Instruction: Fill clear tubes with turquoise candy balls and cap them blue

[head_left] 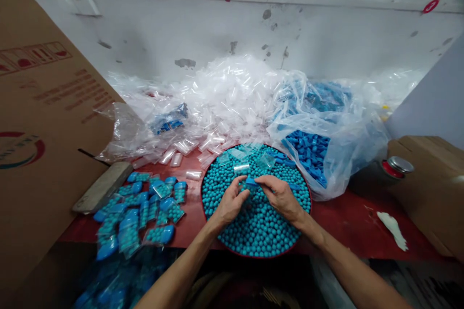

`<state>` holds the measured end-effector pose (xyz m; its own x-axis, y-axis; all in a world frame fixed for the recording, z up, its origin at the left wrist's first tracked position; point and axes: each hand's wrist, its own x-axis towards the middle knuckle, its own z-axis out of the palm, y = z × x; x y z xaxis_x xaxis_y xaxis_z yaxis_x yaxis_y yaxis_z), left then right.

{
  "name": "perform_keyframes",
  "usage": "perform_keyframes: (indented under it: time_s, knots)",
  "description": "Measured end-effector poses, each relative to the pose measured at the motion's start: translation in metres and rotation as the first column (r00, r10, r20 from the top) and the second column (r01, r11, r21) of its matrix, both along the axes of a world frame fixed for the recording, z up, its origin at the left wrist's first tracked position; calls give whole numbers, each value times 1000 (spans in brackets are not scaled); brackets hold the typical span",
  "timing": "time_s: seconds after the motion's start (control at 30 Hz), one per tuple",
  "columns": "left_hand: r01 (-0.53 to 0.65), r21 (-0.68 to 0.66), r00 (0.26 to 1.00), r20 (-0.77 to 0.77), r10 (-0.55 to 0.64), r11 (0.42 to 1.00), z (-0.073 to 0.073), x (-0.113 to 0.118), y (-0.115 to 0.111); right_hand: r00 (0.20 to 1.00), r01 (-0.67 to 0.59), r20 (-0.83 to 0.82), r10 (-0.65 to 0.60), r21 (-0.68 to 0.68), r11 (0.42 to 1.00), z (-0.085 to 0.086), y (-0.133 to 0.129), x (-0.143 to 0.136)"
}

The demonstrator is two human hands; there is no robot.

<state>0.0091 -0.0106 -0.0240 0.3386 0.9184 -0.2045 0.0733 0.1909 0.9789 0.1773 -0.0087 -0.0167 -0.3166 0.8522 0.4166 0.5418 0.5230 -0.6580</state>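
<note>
Red tabletop (337, 227) below, and my right hand (282, 197) pinches a small blue plastic piece (251, 182) over round turquoise beads (261, 234), likely so strays drop back; my left hand (230, 201) curls alongside, grip unclear.

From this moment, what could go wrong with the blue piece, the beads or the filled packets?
The right hand pinches a small blue piece, which could slip into the beads below. The round tray reaches the near edge of the red table, so a knock might spill beads. Some filled packets lie at that edge and could slide off.
</note>
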Motion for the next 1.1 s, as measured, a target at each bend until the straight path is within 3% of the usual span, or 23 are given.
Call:
perform_keyframes:
  time_s: [0.13,0.4,0.7,0.77,0.83,0.93,1.0,1.03,1.1]
  knots:
    - [-1,-69,994,112,9,998,7,2,-5,993,-25,115,7,160,987,-2,-8,-2]
    - [6,-94,958,287,22,996,5,2,-11,986,-116,138,95,157,981,3,-12,0]
    - [10,-74,970,242,8,997,8,0,-16,969,-230,-113,220,-86,969,9,-10,5]
    - [-21,-86,970,241,41,996,9,1,-18,966,-189,-211,151,-177,966,8,-10,5]
    - [-18,-94,967,251,42,995,9,1,-19,933,-106,-361,-18,-321,941,6,-10,3]
    - [38,-65,969,245,-21,997,11,-1,-20,822,-110,-522,-228,-538,836,3,-9,-3]
    - [57,-12,977,205,-53,998,12,-1,-22,790,-153,-553,-266,-597,788,4,-9,-7]
    - [53,12,982,183,-55,999,13,-1,-23,800,-141,-539,-263,-596,790,6,-9,-9]
    - [20,45,989,148,-26,999,14,1,-25,874,-76,-445,-194,-520,851,12,-12,-11]
